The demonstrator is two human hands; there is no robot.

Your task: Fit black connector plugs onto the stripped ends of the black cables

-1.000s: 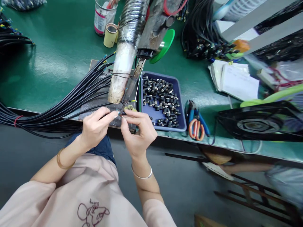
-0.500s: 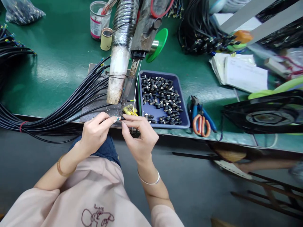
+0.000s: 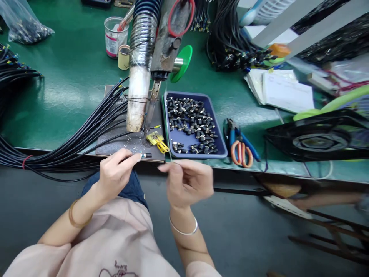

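Note:
My left hand point(image 3: 115, 173) pinches the end of a black cable point(image 3: 86, 130), whose small black connector point(image 3: 146, 155) sticks out past my fingertips near the table's front edge. My right hand point(image 3: 187, 182) hangs just off the table edge, blurred by motion, fingers curled, with a thin solder wire point(image 3: 167, 127) running up from it. A fixed soldering iron point(image 3: 151, 107) points down at a grey work plate point(image 3: 127, 142), beside a white-wrapped hose point(image 3: 137, 96). A yellow clip point(image 3: 157, 140) lies on the plate.
A blue tray point(image 3: 217, 148) with several black connectors sits right of the plate. Blue pliers and orange-handled scissors point(image 3: 239, 150) lie beside it. A black cable bundle point(image 3: 43, 154) fans left. A jar point(image 3: 113, 32), tape roll point(image 3: 123, 57), green spool point(image 3: 181, 61), papers point(image 3: 282, 92) and a fan point(image 3: 319, 140) stand around.
My right hand has drawn away from the connector, down and to the right off the table edge. My left hand still holds the cable end. The view has shifted slightly.

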